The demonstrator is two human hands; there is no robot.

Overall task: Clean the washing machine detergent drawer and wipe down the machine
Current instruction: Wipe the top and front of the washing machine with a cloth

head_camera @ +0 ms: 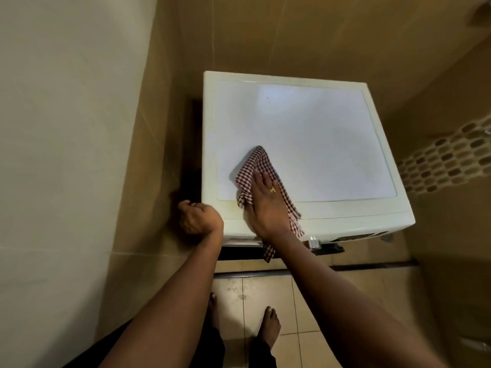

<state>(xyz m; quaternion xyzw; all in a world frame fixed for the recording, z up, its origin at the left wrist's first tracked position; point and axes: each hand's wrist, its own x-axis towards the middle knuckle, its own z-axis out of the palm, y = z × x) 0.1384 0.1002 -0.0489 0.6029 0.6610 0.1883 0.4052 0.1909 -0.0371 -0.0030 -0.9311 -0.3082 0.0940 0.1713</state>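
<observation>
Tan-tiled nook (292, 35). On washing machine (305, 134) top, right hand (265, 200) flat, pressing checked cloth (255, 166) near front-left corner. Left hand (199, 219) curled at that corner, grip unclear. Top wipe underway, I'd say; drawer state hidden.

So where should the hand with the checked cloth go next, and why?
Probably slide the red-and-white checked cloth away and rightward. The right hand presses it flat near the front left of the white washing machine's top, so the far and right areas lie beyond it, and a small dark speck shows near the back.
</observation>
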